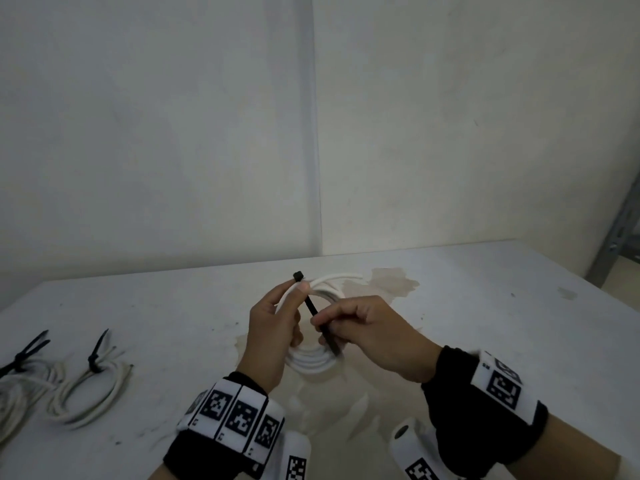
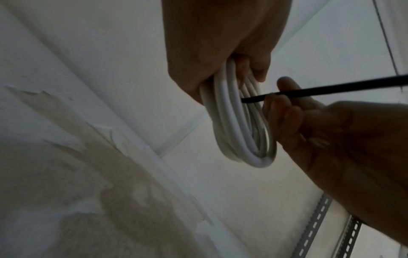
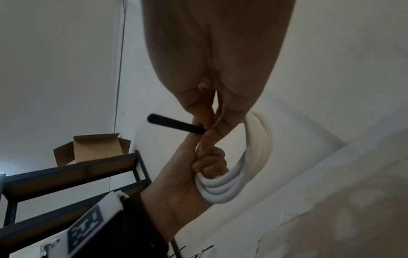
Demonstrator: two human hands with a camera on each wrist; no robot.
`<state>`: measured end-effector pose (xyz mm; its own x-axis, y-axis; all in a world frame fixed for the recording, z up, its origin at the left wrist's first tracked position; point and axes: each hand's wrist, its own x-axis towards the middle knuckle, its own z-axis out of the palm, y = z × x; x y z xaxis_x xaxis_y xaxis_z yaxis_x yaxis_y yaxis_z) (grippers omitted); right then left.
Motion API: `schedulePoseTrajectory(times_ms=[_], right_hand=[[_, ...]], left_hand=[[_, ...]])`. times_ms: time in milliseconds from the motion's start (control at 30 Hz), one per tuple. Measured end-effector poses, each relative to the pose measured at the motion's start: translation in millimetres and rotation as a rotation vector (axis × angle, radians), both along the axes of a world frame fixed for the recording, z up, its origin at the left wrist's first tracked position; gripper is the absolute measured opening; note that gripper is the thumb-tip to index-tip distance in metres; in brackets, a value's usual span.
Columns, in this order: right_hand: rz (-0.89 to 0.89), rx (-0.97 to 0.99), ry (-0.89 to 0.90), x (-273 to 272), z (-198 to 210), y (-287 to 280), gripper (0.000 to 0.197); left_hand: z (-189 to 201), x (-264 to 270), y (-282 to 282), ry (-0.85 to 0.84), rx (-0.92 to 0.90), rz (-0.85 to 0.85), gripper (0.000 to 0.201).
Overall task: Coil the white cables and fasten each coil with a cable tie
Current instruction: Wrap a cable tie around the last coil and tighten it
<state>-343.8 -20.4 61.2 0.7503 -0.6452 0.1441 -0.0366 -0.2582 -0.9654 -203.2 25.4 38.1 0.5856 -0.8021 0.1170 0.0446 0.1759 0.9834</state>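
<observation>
A white cable coil (image 1: 313, 364) is held upright above the table, gripped by my left hand (image 1: 277, 317), whose fingers curl round its strands. The thumb presses the square head of a black cable tie (image 1: 313, 308) against the top of the coil. My right hand (image 1: 346, 317) pinches the tie's strap lower down, in front of the coil. In the left wrist view the strap (image 2: 331, 88) runs from the right into the coil (image 2: 238, 122). In the right wrist view the tie's tail (image 3: 174, 124) sticks out left of the pinching fingertips, with the coil (image 3: 258, 157) behind.
Two coils bound with black ties lie at the table's left: one (image 1: 93, 386) and another (image 1: 17, 393) at the edge of view. The white table (image 1: 485, 306) has brown stains. A metal shelf upright (image 1: 620, 244) stands at the right; a cardboard box (image 3: 92, 148) sits on a rack.
</observation>
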Motion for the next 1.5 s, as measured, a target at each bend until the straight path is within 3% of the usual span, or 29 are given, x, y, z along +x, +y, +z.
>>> schedulePoseTrajectory(times_ms=[67, 233, 400, 733, 1067, 1500], right_hand=[[0.047, -0.013, -0.014, -0.4, 0.5, 2.3, 0.029], [-0.028, -0.100, -0.182, 10.2, 3.8, 10.2, 0.010], [-0.160, -0.159, -0.182, 25.1, 2.6, 16.6, 0.023], [-0.286, -0.136, -0.078, 29.1, 9.3, 19.3, 0.031], [-0.288, -0.071, -0.045, 28.4, 13.4, 20.1, 0.035], [-0.267, -0.126, -0.013, 26.9, 16.5, 18.9, 0.034]], left_hand=[[1.4, 2.6, 2.1, 0.014, -0.017, -0.012, 0.024], [4.4, 1.5, 8.8, 0.030, -0.048, -0.053, 0.055], [9.3, -4.5, 12.3, 0.062, -0.060, -0.044, 0.038], [13.1, -9.8, 13.8, 0.138, -0.055, -0.009, 0.039], [11.4, -10.4, 14.3, 0.122, -0.036, 0.023, 0.040], [12.4, -12.6, 15.3, 0.139, -0.010, 0.029, 0.038]])
